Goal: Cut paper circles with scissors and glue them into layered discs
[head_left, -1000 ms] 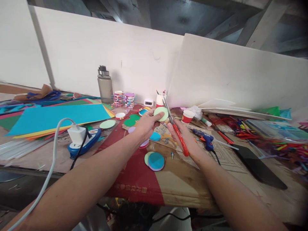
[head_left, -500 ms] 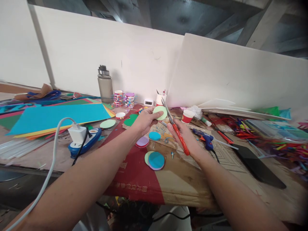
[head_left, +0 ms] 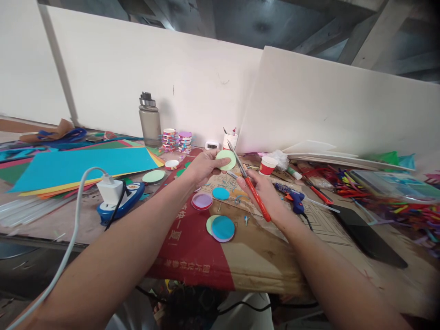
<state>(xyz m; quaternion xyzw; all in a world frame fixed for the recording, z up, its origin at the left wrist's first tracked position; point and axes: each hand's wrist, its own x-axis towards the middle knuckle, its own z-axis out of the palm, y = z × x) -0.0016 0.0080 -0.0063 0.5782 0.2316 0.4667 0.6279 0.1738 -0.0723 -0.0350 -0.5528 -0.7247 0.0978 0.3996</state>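
The left hand (head_left: 202, 167) is pinching a pale green paper disc (head_left: 226, 160) at its left rim, thumb on the near face and fingers closed behind it; the disc is standing nearly upright above the middle of the bench (head_left: 261, 256), its flat face turned toward the camera. The right hand (head_left: 260, 190) is wrapping its fingers around the red handles of a pair of scissors (head_left: 248, 182); the long axis of the scissors is running diagonally, handles low and toward the near right, blades pointing up and away toward the far left; the blades are sitting just beside the right rim of the disc, and whether they are touching it cannot be told; the blades are looking almost closed.

Below the hands, on the red-and-brown cardboard covering the bench, a stack of paper circles with a blue one on top (head_left: 222, 228) is lying toward the near edge; a pink-and-lilac circle (head_left: 202, 200) and a small blue circle (head_left: 220, 193) are lying just beyond it. A blue glue gun (head_left: 292, 199) is resting to the right of the right hand; a red paper cup (head_left: 267, 166) is standing behind it. Toward the left edge, sheets of coloured paper (head_left: 79, 167) are lying stacked, with a white charger on a blue power strip (head_left: 118, 198) near them; a grey water bottle (head_left: 150, 120) is standing at the far edge against the white wall.
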